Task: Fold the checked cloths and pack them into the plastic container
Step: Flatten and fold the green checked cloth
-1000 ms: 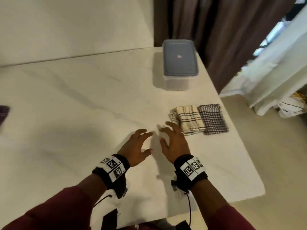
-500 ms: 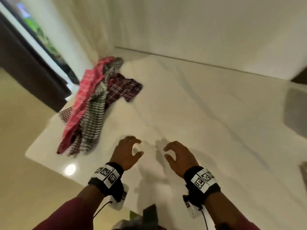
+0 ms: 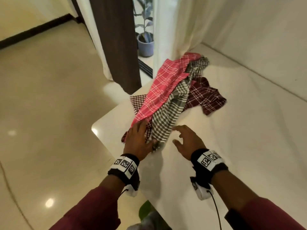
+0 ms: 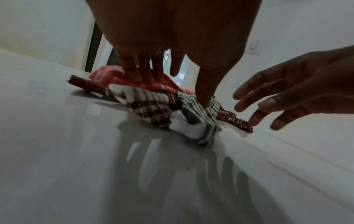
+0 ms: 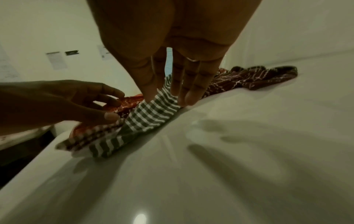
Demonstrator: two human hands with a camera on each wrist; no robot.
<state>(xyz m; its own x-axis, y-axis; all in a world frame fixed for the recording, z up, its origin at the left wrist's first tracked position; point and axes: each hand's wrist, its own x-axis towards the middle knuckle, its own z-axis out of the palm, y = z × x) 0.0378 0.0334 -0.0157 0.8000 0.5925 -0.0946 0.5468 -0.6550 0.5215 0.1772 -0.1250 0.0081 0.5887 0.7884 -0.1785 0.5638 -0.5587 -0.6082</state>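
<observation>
A pile of unfolded checked cloths lies on the white table (image 3: 249, 130) near its left corner: a pink cloth (image 3: 164, 90), a green-and-white cloth (image 3: 169, 117), a dark maroon cloth (image 3: 204, 98) and a small maroon-and-white one (image 3: 137, 100). My left hand (image 3: 144, 131) rests on the near end of the pile. Its straight fingers (image 4: 141, 75) press the pink cloth and its thumb touches the green-and-white cloth (image 4: 191, 115). My right hand (image 3: 178, 136) is spread open, fingertips (image 5: 187, 100) at the edge of the green-and-white cloth (image 5: 151, 116). The plastic container is out of view.
The table's rounded corner (image 3: 94, 128) is just left of the pile, with glossy floor (image 3: 49, 97) beyond it. A brown curtain (image 3: 116, 39), a white curtain (image 3: 174, 27) and a potted plant (image 3: 146, 44) stand behind. A wall runs along the table's far side.
The head view swung left from the lidded container and folded cloths to the unfolded pile. Both hands moved to the pile; the left now rests on it.
</observation>
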